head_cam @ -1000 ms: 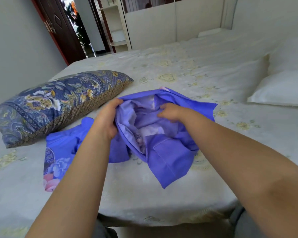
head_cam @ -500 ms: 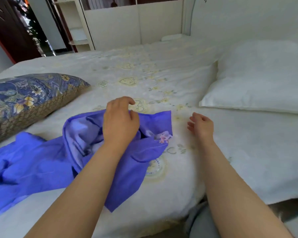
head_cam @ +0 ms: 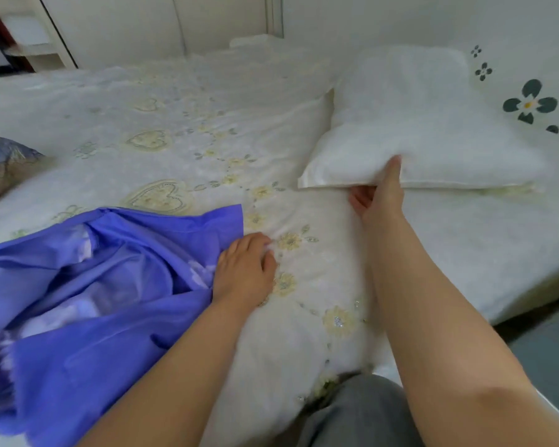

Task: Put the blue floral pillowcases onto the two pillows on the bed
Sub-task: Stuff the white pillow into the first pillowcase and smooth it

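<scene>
white pillow [head_cam: 417,124] lies on bed [head_cam: 175,117] near the headboard; right hand [head_cam: 380,196] grips its near edge, thumb on top, fingers under; blue pillowcase [head_cam: 88,285] lies crumpled at left on the bed; left hand [head_cam: 244,272] rests at its right edge, fingers loosely curled, holding nothing; covered floral pillow [head_cam: 0,162] at far left

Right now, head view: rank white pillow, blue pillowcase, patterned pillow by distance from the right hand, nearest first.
1. white pillow, gripped at its near edge by the right hand.
2. blue pillowcase, lower left, under the left hand.
3. patterned pillow, far left edge of the bed.
</scene>
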Tool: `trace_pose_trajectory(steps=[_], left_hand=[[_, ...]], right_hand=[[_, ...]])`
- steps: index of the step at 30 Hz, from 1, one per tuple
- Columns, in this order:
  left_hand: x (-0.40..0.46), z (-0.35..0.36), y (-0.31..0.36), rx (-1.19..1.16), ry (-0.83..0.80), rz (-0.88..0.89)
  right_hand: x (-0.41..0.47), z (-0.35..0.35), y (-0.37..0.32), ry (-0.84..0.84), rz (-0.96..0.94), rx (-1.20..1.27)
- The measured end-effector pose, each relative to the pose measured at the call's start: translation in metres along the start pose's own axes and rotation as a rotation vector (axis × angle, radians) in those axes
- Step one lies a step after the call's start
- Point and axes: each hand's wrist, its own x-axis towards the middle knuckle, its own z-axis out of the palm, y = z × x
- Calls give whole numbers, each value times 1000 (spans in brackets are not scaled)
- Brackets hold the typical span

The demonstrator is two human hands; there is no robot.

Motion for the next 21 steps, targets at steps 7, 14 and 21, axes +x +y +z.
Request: trace_pose_trajectory(steps=[7,14,21], left_hand=[[-4,-1,4,-39,62,-12],[-12,-21,10,-205,56,-50],[-20,-68,55,-1048,-162,-781]], right_hand=[[-7,8,11,180,-228,-547],[-107,11,46,-34,-261,-764],[-197,-14,75,-274,-181,-843]])
